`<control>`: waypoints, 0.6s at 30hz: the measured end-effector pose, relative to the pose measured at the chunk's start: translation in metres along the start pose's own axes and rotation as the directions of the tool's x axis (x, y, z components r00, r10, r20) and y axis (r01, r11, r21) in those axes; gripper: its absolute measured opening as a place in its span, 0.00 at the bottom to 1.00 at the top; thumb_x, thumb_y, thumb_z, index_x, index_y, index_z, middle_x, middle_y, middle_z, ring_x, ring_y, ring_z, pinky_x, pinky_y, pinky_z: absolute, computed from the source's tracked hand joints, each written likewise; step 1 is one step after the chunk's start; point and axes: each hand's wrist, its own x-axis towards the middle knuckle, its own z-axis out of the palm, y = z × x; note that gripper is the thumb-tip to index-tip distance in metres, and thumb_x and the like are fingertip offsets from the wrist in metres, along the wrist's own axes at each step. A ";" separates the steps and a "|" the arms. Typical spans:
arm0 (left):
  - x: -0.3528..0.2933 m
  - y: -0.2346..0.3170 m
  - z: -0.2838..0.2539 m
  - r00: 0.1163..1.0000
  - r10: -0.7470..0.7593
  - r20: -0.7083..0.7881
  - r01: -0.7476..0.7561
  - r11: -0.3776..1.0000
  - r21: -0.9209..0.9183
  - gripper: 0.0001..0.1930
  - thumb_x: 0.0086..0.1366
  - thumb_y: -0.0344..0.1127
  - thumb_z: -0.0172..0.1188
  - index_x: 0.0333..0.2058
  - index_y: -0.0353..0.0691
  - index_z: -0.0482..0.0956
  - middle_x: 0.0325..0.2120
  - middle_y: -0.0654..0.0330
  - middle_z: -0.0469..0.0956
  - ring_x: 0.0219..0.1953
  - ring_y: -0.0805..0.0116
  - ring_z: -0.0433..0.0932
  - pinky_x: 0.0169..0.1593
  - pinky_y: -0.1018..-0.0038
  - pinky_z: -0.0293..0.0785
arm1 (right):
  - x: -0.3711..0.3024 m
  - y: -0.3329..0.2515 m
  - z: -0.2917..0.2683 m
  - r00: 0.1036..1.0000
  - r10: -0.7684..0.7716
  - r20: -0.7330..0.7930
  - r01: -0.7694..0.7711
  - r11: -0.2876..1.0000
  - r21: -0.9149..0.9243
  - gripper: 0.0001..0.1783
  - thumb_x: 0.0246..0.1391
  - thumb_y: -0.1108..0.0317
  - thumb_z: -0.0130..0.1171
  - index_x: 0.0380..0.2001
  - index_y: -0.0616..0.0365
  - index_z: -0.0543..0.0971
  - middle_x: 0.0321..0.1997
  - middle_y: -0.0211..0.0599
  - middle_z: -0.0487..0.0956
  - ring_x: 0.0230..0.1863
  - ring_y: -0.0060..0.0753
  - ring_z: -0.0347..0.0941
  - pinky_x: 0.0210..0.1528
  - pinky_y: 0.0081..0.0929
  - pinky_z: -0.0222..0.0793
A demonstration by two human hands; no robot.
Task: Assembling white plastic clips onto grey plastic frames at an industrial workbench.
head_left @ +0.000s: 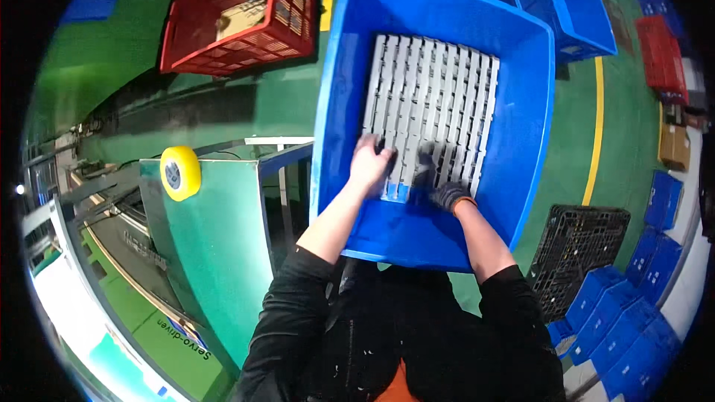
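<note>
Inside a large blue bin [439, 242], rows of slim grey ridged parts [428, 93] lie packed side by side. My bare left hand [369, 164] is at the near left edge of the rows, its thumb and fingers closed around the end of a grey part. My right hand [450, 195], in a dark grey glove with an orange cuff, rests at the near right end of the rows. Its fingers blend into the dark gaps there, so their grip is unclear. Between my hands, a small bright blue patch [396, 192] shows at the near ends of the parts.
A green-topped table [216, 216] stands left of the bin, with a yellow tape roll [181, 173] on it. A red crate [238, 37] sits far left, another blue bin [558, 7] far right. A black pallet [579, 253] and stacked blue boxes [618, 327] are at the right.
</note>
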 end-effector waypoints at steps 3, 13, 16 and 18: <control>-0.046 0.023 -0.046 0.913 0.019 0.408 0.163 0.899 -0.406 0.21 0.58 0.42 0.54 0.46 0.33 0.71 0.39 0.54 0.74 0.42 0.70 0.71 0.48 0.76 0.65 | 0.029 0.030 0.036 0.981 -0.131 -0.146 0.110 0.983 -0.145 0.27 0.47 0.45 0.41 0.46 0.50 0.69 0.49 0.45 0.66 0.51 0.43 0.64 0.52 0.35 0.58; -0.290 -0.091 -0.186 0.984 -0.176 -0.012 0.072 0.463 -0.884 0.15 0.60 0.29 0.52 0.46 0.32 0.69 0.41 0.57 0.73 0.44 0.72 0.71 0.49 0.77 0.66 | -0.003 -0.028 0.007 0.988 -0.103 0.116 0.140 0.911 -0.387 0.16 0.44 0.56 0.47 0.26 0.51 0.81 0.29 0.41 0.79 0.29 0.34 0.74 0.37 0.32 0.67; -0.358 -0.141 -0.191 0.921 -0.366 -0.133 0.029 0.406 -0.913 0.14 0.59 0.31 0.54 0.43 0.31 0.71 0.39 0.56 0.75 0.42 0.71 0.73 0.47 0.77 0.68 | -0.069 -0.096 0.001 0.932 0.003 -0.363 -0.126 0.940 -0.316 0.17 0.46 0.56 0.45 0.21 0.54 0.80 0.24 0.39 0.78 0.30 0.37 0.75 0.35 0.37 0.68; -0.367 -0.166 -0.202 0.924 -0.342 -0.170 0.012 0.471 -0.882 0.12 0.61 0.31 0.52 0.42 0.32 0.72 0.38 0.56 0.76 0.40 0.71 0.74 0.47 0.75 0.69 | -0.044 -0.034 -0.017 0.748 -0.358 -0.559 -0.103 0.769 -0.631 0.19 0.50 0.55 0.44 0.35 0.56 0.77 0.35 0.47 0.77 0.34 0.49 0.73 0.39 0.41 0.68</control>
